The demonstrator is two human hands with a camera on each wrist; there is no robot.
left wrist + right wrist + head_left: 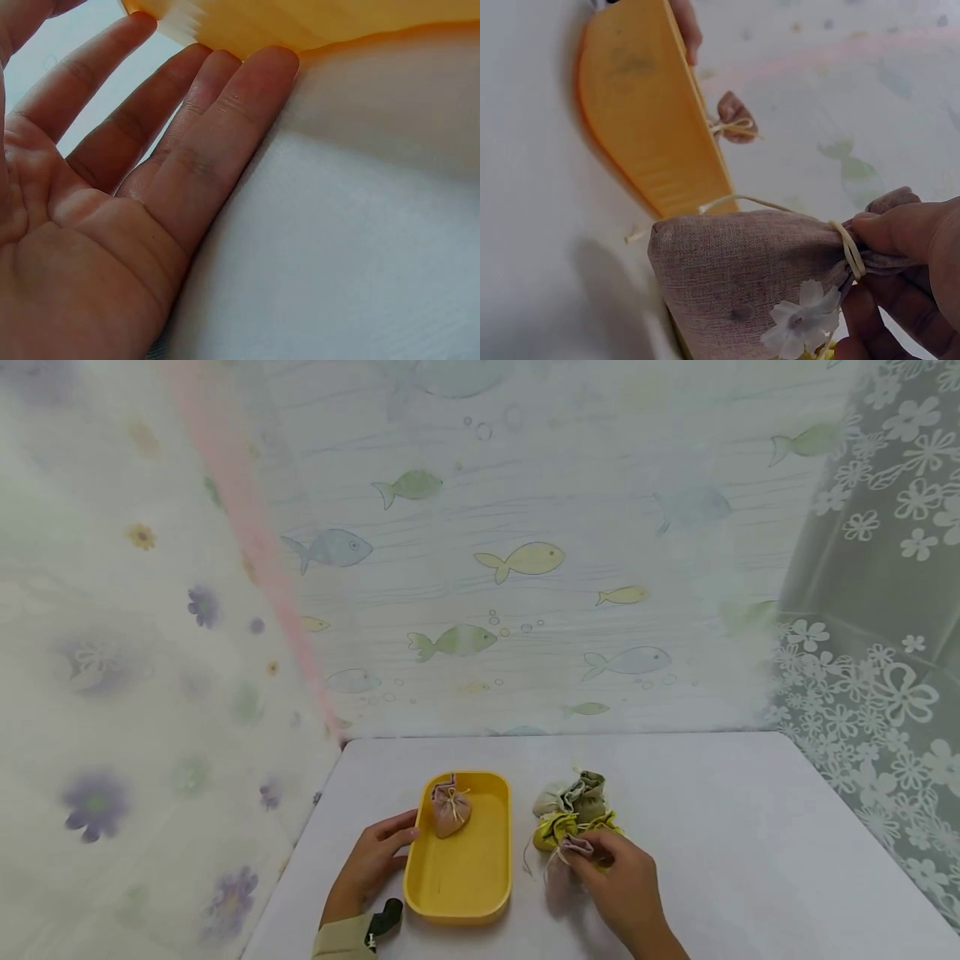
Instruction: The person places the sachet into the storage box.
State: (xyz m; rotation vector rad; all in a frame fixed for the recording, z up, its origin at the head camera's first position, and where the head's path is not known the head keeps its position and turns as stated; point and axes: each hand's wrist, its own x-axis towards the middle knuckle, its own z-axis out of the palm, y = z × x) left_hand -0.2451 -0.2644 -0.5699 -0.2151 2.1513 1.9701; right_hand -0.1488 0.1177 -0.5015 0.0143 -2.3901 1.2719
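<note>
A yellow tray lies on the white table, with a pinkish drawstring pouch at its far left corner. My left hand rests along the tray's left side, its fairly straight fingers touching the outer wall. To the right of the tray, my right hand pinches the gathered neck of a mauve drawstring pouch tied with cream cord. A white flower shows on that pouch. Just beyond the hand sit yellow pouches, a pale pouch and an olive-grey pouch.
The white table extends to the right of the pouches and behind the tray. A fish-print curtain hangs at its far edge, with a flowered curtain along the left. A black strap piece sticks out by the left wrist.
</note>
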